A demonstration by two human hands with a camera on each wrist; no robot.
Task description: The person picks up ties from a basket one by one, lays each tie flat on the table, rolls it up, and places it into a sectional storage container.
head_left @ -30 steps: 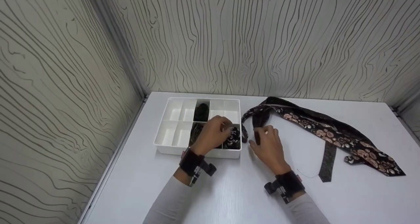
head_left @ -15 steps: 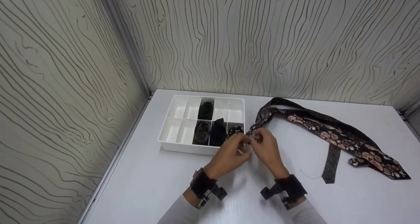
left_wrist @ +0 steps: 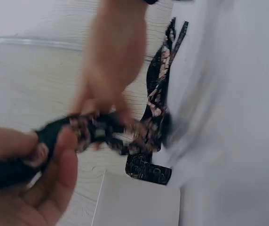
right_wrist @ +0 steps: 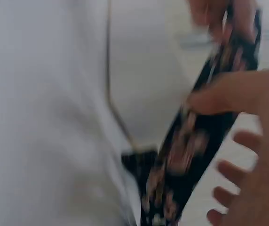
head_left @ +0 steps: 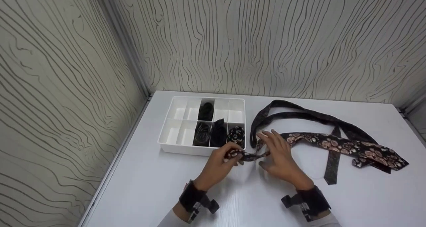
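A dark necktie with pink and white flowers (head_left: 336, 143) runs across the right of the table toward my hands. My left hand (head_left: 216, 167) pinches one end of this necktie, which is bent into a small curl at the fingertips. Beside it, my right hand (head_left: 283, 160) has its fingers spread over the same necktie. In the right wrist view, the thumb (right_wrist: 214, 99) lies along the floral fabric (right_wrist: 181, 146) while several fingertips stand apart from it. Motion blurs the cloth between the hands in the left wrist view.
A white divided box (head_left: 186, 149) stands left of the hands. Several compartments hold rolled dark neckties, including a patterned roll (head_left: 236, 134) at the near right. A dark strip (head_left: 293, 104) loops behind the floral necktie, and a narrow dark tip (head_left: 331, 170) points toward the front.
My left hand has moved off the box to its front right corner and now pinches the necktie's end. My right hand has shifted slightly right and spread its fingers; the floral length has swung nearer.
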